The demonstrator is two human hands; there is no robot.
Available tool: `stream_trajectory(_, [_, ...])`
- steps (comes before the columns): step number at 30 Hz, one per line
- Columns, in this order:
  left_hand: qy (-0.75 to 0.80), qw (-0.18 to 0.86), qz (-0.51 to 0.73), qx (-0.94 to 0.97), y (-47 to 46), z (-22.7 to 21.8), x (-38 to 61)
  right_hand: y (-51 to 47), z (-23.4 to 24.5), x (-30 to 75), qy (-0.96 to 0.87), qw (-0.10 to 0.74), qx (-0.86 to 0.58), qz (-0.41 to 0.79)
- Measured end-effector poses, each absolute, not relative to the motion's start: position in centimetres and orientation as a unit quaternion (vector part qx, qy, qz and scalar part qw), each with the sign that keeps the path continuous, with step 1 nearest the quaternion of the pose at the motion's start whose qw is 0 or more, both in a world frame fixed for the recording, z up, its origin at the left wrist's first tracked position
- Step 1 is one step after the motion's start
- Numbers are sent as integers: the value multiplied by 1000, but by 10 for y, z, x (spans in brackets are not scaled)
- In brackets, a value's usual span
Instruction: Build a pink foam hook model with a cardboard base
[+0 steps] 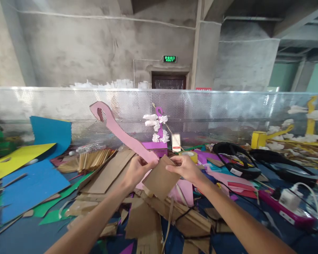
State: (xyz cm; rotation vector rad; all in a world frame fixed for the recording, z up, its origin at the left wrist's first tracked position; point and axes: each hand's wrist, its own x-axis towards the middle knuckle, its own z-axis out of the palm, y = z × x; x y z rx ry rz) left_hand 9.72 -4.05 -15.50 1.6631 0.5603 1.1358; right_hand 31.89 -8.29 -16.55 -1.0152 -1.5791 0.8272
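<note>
A long pink cardboard strip (123, 134) with a hooked top rises to the upper left. My left hand (138, 170) is closed, its thumb and fingers pinching the strip's lower end. A square brown cardboard piece (161, 178) is tilted on one corner against that end. My right hand (186, 169) pinches its upper right edge. Whether the strip and the square are joined cannot be seen. Pink sheet (184, 192) lies partly hidden beneath the square. Behind my hands stands a purple hooked form (160, 130) with white paper tufts on it.
Cardboard scraps (145, 222) cover the table's middle. Blue (37, 187) and yellow sheets (23, 157) lie left. To the right are black headsets (235, 160), a magenta power strip (286, 208) with a white charger, and yellow forms (259, 140). A perforated metal screen (100, 95) stands behind.
</note>
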Motion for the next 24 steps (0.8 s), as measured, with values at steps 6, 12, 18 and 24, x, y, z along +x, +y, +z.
stream_trajectory(6, [249,506,449,693,-42,-149,94,-85,-162,323,-672,515,-416,332])
stream_trajectory(12, [255,477,453,709,-38,-149,92,-86,-164,323,-675,520,-404,334])
stream_trajectory(18, [245,471,465,709,-41,-147,94,-84,-166,320,-668,529,-394,343])
stream_trajectory(24, [249,466,471,706,-42,-147,94,-85,-167,319,-667,534,-416,311])
